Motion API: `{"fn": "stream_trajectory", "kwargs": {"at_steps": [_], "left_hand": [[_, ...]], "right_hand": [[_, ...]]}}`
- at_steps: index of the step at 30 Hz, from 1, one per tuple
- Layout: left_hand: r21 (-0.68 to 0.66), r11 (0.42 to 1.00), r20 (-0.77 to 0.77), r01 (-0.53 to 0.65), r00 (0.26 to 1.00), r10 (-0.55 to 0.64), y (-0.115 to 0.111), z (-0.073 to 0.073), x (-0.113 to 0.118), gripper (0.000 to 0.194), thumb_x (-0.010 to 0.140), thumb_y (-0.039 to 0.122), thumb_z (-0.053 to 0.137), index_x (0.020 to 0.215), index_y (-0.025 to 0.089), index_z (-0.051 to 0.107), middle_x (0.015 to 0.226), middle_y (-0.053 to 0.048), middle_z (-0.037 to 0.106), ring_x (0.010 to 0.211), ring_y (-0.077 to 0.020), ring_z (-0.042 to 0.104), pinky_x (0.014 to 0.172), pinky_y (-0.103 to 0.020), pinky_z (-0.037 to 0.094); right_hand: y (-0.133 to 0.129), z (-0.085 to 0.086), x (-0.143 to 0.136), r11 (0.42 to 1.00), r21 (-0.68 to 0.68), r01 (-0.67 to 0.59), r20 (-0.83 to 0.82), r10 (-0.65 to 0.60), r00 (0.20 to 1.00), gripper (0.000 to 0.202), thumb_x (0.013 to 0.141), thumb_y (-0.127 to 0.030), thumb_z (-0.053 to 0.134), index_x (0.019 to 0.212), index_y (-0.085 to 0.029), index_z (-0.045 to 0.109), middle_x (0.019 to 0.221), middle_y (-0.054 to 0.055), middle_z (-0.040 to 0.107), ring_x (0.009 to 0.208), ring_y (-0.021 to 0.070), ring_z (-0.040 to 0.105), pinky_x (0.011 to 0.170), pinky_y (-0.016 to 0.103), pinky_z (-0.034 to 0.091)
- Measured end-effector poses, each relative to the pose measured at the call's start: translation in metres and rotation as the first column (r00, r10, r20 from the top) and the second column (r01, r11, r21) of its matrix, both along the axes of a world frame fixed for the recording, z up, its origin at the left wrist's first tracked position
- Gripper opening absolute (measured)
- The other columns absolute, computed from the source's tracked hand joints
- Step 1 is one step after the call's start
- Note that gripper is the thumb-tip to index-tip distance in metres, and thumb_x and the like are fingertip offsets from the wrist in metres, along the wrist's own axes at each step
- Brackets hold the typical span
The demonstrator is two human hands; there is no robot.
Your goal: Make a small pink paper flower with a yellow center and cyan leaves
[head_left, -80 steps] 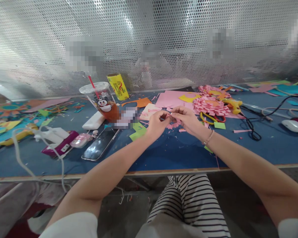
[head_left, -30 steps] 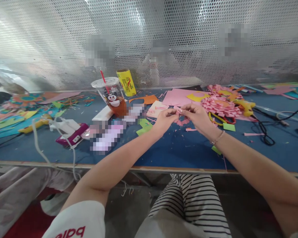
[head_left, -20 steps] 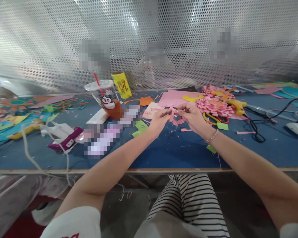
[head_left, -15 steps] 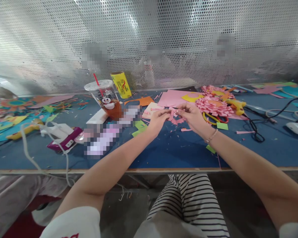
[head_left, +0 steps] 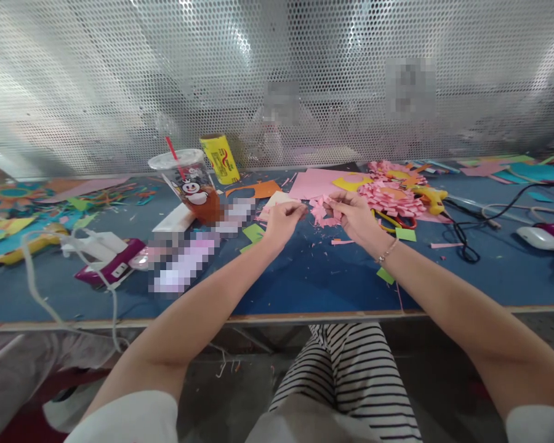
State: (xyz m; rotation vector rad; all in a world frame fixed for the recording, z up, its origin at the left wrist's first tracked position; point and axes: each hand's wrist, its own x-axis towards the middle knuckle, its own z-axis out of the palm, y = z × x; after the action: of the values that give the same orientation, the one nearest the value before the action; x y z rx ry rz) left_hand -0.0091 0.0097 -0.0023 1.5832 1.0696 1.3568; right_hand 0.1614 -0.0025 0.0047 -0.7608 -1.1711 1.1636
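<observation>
My right hand (head_left: 353,216) pinches a curled, fringed piece of pink paper (head_left: 322,212), which hangs left of its fingers above the blue table. To the left of that piece is my left hand (head_left: 284,220), its thumb and fingertips pressed together; what they hold, if anything, is too small to tell. A cream paper sheet (head_left: 277,200) lies behind my left hand. Fringed pink paper flowers (head_left: 390,198) sit just beyond my right hand, with red and yellow scissors (head_left: 388,223) beside them.
A drink cup (head_left: 191,187) with a red straw and a yellow roll (head_left: 220,160) stand at the back left. Purple glue guns (head_left: 113,266) with cables lie at both sides. A yellow glue gun (head_left: 431,199) rests behind the scissors. Perforated metal (head_left: 277,55) rises behind the table.
My left hand has moved left, away from the pink piece, and a gap now separates my hands. The pink piece stays in my right hand. The whole view has shifted slightly.
</observation>
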Motion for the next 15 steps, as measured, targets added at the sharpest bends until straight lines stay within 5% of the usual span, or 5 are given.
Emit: {"fn": "stream_trajectory", "kwargs": {"at_steps": [7, 10, 15], "left_hand": [[-0.033, 0.991, 0.046, 0.126, 0.991, -0.125, -0.008, 0.005, 0.009, 0.027, 0.072, 0.043, 0.060, 0.069, 0.016, 0.057, 0.066, 0.001, 0.056, 0.062, -0.0106, 0.056, 0.065, -0.028, 0.049], [-0.041, 0.982, 0.044, 0.183, 0.982, -0.181, -0.012, 0.006, 0.012, 0.027, 0.065, 0.036, 0.068, 0.067, 0.016, 0.051, 0.064, 0.003, 0.051, 0.061, -0.0094, 0.053, 0.063, -0.028, 0.050], [-0.094, 0.987, 0.146, 0.128, 0.983, -0.113, -0.014, 0.007, 0.012, 0.026, 0.066, 0.034, 0.067, 0.065, 0.016, 0.049, 0.062, 0.004, 0.046, 0.061, -0.0094, 0.051, 0.062, -0.030, 0.052]], "right_hand": [[0.001, -0.003, -0.002, 0.998, -0.051, -0.047, -0.072, 0.044, 0.996, 0.028, 0.061, -0.018, 0.067, 0.081, -0.021, 0.049, 0.077, -0.003, 0.052, 0.055, 0.0051, 0.049, 0.051, 0.023, 0.042], [-0.002, -0.001, -0.005, 0.996, -0.069, -0.050, -0.077, 0.044, 0.996, 0.031, 0.060, -0.019, 0.068, 0.083, -0.021, 0.047, 0.079, -0.002, 0.051, 0.066, 0.0075, 0.054, 0.053, 0.022, 0.042], [-0.009, 0.005, -0.004, 0.993, -0.086, -0.081, -0.042, 0.077, 0.996, 0.021, 0.070, -0.029, 0.061, 0.086, -0.023, 0.048, 0.084, -0.001, 0.053, 0.072, 0.0092, 0.053, 0.058, 0.023, 0.045]]}}
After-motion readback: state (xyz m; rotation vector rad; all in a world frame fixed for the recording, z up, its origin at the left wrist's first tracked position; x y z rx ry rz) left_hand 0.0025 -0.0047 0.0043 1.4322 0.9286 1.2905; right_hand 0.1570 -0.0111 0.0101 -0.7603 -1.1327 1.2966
